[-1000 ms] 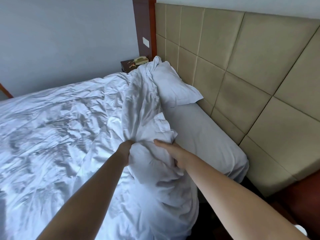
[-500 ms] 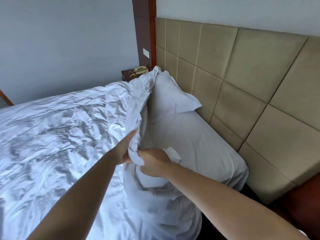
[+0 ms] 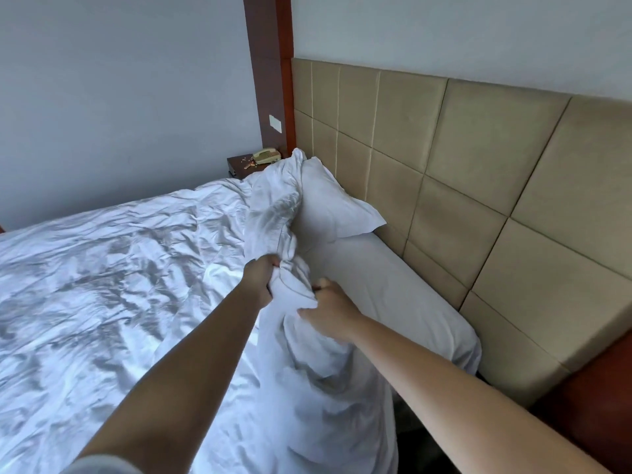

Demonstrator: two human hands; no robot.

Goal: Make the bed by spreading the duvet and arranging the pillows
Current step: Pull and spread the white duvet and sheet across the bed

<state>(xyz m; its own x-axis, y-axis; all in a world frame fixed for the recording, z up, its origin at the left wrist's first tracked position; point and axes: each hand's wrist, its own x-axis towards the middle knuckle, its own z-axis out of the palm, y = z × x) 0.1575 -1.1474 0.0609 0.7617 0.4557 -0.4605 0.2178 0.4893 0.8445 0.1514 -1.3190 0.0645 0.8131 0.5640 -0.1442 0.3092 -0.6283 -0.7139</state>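
A crumpled white duvet covers most of the bed and hangs over the near side. Its top edge is bunched into a raised ridge running toward the headboard. My left hand grips that bunched edge from the left. My right hand grips the same bunch just to the right and nearer me. One white pillow lies at the far end of the bed against the headboard, partly hidden by the ridge. The bare white sheet shows between the duvet edge and the headboard.
A tan padded headboard runs along the right. A dark wooden nightstand with a beige telephone stands beyond the bed's far corner, below a wooden wall panel. Dark floor shows at the lower right.
Both hands have shifted their hold on the duvet's bunched edge and now sit slightly apart. The lifted fold has dropped lower, showing more of the pillow.
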